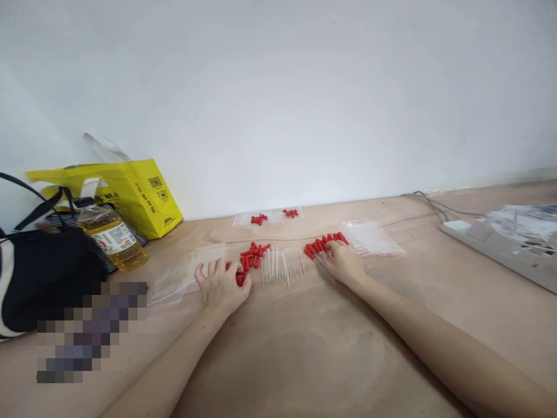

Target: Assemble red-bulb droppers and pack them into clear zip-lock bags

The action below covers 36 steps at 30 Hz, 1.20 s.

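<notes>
Red bulbs (247, 263) by left grip (223, 285); right grip (346, 264) touching bulb row (320, 244); cannot tell if either clasps any.

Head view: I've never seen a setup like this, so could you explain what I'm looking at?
There is no machine here: a camera on a person's head looks forward and down at two bare hands on a wooden table. The left hand is at a loose heap of red pieces; the right hand is at a neat row of red pieces. Whether either grips one is hidden by the fingers. Between the hands lie thin clear sticks. Clear plastic bags lie to both sides. Further left are a bottle of yellow liquid and a yellow bag.
</notes>
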Available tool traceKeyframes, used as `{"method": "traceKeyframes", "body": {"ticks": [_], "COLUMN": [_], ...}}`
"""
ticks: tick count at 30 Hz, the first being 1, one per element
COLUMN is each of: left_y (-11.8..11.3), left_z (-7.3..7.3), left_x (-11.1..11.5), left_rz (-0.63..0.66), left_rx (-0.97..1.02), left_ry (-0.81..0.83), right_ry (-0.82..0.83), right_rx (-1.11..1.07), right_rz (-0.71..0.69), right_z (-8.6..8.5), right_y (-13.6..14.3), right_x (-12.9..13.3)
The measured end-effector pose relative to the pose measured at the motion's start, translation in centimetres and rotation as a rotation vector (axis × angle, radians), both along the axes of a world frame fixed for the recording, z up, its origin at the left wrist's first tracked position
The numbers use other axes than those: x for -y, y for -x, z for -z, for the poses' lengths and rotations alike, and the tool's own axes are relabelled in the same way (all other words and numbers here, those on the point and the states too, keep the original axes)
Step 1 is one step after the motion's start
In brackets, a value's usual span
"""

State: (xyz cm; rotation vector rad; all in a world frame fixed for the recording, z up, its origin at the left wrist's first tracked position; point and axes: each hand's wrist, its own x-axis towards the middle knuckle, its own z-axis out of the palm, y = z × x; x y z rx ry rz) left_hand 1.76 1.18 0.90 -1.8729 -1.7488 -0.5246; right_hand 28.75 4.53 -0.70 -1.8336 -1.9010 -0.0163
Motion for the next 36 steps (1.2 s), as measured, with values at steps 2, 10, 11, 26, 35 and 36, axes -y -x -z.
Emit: {"method": "traceKeyframes", "body": {"ticks": [2, 10, 11, 26, 35, 36], "left_y": [0.2, 0.0, 0.0, 0.3, -0.3, -0.5], "left_z": [0.2, 0.2, 0.2, 0.1, 0.1, 0.1], "left_x": [0.0, -0.4, -0.4, -1.4, -0.7, -0.6], "left_rz": [0.023, 0.004, -0.016, -0.105, -0.046, -0.007], "left_rx": [-0.062, -0.040, -0.021, 0.206, 0.162, 0.151], "left_ry": [-0.033, -0.035, -0.036, 0.108, -0.016, -0.026], "right_ry": [-0.009, 0.203, 0.229, 0.299, 0.370, 0.372], "right_rx": [0.041, 0.144, 0.152, 0.175, 0.147, 0.142], "right_rz": [0.016, -0.089, -0.082, -0.009, -0.014, -0.015], "right_z": [-0.4, -2.2, -2.4, -2.7, -2.3, -2.2], "right_y": [0.5, 3.8, 4.1, 5.3, 5.9, 6.0], "right_x": [0.7, 1.5, 1.2, -0.3, -1.0, -1.0]}}
